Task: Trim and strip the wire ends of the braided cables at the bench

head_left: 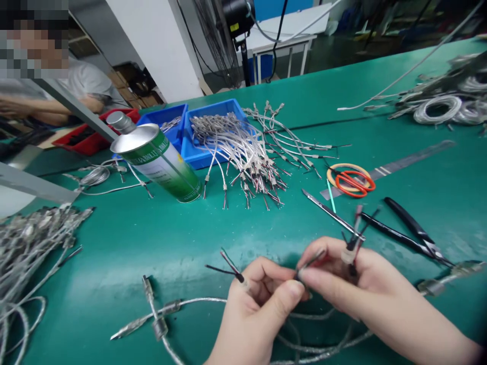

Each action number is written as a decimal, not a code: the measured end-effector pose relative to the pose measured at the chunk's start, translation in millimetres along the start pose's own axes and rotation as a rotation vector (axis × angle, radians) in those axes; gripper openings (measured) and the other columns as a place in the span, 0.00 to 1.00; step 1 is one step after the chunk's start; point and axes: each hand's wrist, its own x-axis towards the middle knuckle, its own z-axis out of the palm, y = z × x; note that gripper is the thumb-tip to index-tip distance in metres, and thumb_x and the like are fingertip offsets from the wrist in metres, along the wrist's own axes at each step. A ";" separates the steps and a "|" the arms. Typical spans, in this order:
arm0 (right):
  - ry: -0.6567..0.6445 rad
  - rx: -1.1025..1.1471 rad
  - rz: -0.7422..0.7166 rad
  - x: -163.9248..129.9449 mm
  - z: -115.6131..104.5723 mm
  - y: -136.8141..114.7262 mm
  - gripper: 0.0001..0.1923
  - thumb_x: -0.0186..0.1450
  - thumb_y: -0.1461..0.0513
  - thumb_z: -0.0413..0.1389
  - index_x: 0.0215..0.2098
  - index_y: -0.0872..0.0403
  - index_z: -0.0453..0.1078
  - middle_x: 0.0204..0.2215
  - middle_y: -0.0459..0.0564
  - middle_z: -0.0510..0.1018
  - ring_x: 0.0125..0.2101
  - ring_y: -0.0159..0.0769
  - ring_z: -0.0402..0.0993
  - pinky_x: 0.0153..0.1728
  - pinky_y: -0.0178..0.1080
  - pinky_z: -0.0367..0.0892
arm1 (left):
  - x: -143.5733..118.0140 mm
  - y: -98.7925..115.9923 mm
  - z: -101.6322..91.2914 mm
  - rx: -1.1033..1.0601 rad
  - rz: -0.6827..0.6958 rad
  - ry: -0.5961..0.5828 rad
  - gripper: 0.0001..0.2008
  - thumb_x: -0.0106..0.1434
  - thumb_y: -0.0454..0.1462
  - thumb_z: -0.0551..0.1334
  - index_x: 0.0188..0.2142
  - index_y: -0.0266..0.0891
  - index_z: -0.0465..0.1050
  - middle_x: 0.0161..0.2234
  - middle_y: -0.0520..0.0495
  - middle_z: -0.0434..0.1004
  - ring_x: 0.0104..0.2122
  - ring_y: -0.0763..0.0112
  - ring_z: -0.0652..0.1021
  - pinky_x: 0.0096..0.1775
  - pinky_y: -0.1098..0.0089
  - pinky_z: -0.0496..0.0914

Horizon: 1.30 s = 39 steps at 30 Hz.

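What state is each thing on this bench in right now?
Left hand: pinching a cable end.
Right hand: gripping a cable end with red and black wires.
Green can: tilted, capped.
Scissors: lying closed.
Pliers: lying flat, handles apart.
Blue bins: open, cables spilling out.

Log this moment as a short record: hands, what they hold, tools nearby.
left hand: pinching a cable end with dark wire tips
right hand: pinching another cable end with red and black wires
cable: silver braided, looped on the green mat
nearest tools: black pliers, blade, orange scissors
behind: green can, tilted; blue bins of cut leads
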 end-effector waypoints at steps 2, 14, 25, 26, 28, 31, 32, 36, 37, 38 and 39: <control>0.022 -0.011 -0.026 -0.2 0.8 -0.1 0.13 0.66 0.53 0.56 0.31 0.53 0.66 0.23 0.40 0.65 0.23 0.25 0.57 0.22 0.29 0.53 | 0.0 0.2 -0.1 0.012 -0.003 -0.016 0.09 0.52 0.38 0.71 0.26 0.37 0.73 0.21 0.54 0.72 0.24 0.80 0.71 0.26 0.81 0.63; 0.285 0.043 -0.141 0.1 -0.9 5.5 0.12 0.66 0.53 0.56 0.32 0.53 0.70 0.17 0.40 0.60 0.17 0.25 0.52 0.17 0.30 0.49 | 4.7 -3.3 -4.6 -0.012 -0.087 -0.093 0.14 0.53 0.42 0.70 0.30 0.36 0.68 0.23 0.50 0.75 0.18 0.84 0.63 0.19 0.81 0.52; -0.077 -0.197 0.025 4.5 11.6 15.6 0.12 0.60 0.54 0.61 0.32 0.53 0.67 0.27 0.45 0.68 0.28 0.32 0.63 0.31 0.34 0.64 | 8.6 -8.2 -7.9 0.208 0.276 0.007 0.08 0.64 0.41 0.60 0.34 0.43 0.77 0.36 0.50 0.68 0.40 0.73 0.70 0.46 0.72 0.63; -0.090 -0.239 -0.010 4.2 13.5 15.8 0.11 0.61 0.54 0.59 0.31 0.53 0.67 0.29 0.46 0.69 0.30 0.34 0.64 0.34 0.35 0.65 | 8.1 -10.0 -8.7 0.244 0.268 -0.011 0.10 0.65 0.42 0.57 0.38 0.43 0.76 0.38 0.49 0.68 0.43 0.71 0.69 0.48 0.70 0.62; -0.058 -0.281 -0.087 4.2 14.6 16.2 0.11 0.65 0.54 0.56 0.31 0.52 0.67 0.31 0.46 0.71 0.34 0.36 0.66 0.39 0.35 0.65 | 7.7 -12.3 -10.4 0.229 0.190 -0.053 0.14 0.67 0.46 0.53 0.45 0.45 0.72 0.42 0.48 0.69 0.45 0.68 0.69 0.50 0.67 0.61; 0.053 -0.164 -0.185 5.2 11.7 17.7 0.14 0.69 0.53 0.50 0.30 0.52 0.67 0.32 0.47 0.71 0.36 0.36 0.68 0.43 0.35 0.64 | 8.7 -11.1 -11.7 0.224 0.119 0.006 0.15 0.67 0.48 0.50 0.43 0.43 0.67 0.36 0.51 0.68 0.38 0.70 0.69 0.43 0.68 0.63; 0.076 -0.069 -0.190 5.6 10.4 18.4 0.16 0.70 0.53 0.49 0.28 0.52 0.66 0.28 0.46 0.69 0.32 0.34 0.68 0.38 0.34 0.66 | 9.2 -9.6 -11.4 0.271 0.110 0.028 0.15 0.67 0.48 0.50 0.37 0.41 0.66 0.31 0.52 0.66 0.33 0.72 0.68 0.39 0.70 0.63; 0.100 0.106 -0.072 5.7 8.5 21.5 0.11 0.65 0.52 0.57 0.40 0.49 0.69 0.21 0.41 0.66 0.21 0.28 0.63 0.21 0.29 0.61 | 9.9 -4.1 -5.1 0.479 -0.050 -0.162 0.18 0.68 0.47 0.46 0.25 0.41 0.57 0.15 0.58 0.56 0.18 0.76 0.59 0.24 0.73 0.58; 0.097 0.052 -0.052 5.5 8.8 22.3 0.13 0.62 0.52 0.60 0.42 0.49 0.70 0.25 0.43 0.70 0.25 0.29 0.67 0.25 0.30 0.65 | 9.8 -3.7 -3.0 0.506 -0.102 -0.234 0.18 0.68 0.47 0.45 0.26 0.41 0.57 0.14 0.59 0.55 0.16 0.77 0.58 0.21 0.73 0.56; 0.083 -0.007 -0.049 5.3 9.4 23.0 0.14 0.60 0.53 0.62 0.42 0.50 0.72 0.30 0.46 0.73 0.31 0.32 0.70 0.32 0.32 0.67 | 9.7 -3.8 -1.2 0.530 -0.138 -0.281 0.18 0.68 0.46 0.44 0.26 0.41 0.59 0.13 0.59 0.55 0.14 0.77 0.57 0.20 0.73 0.55; 0.048 -0.046 -0.048 5.1 9.9 23.7 0.13 0.59 0.54 0.63 0.39 0.51 0.73 0.34 0.48 0.74 0.36 0.36 0.72 0.38 0.35 0.68 | 9.5 -3.9 0.0 0.554 -0.162 -0.312 0.18 0.68 0.46 0.43 0.27 0.41 0.60 0.12 0.60 0.54 0.13 0.77 0.56 0.19 0.73 0.54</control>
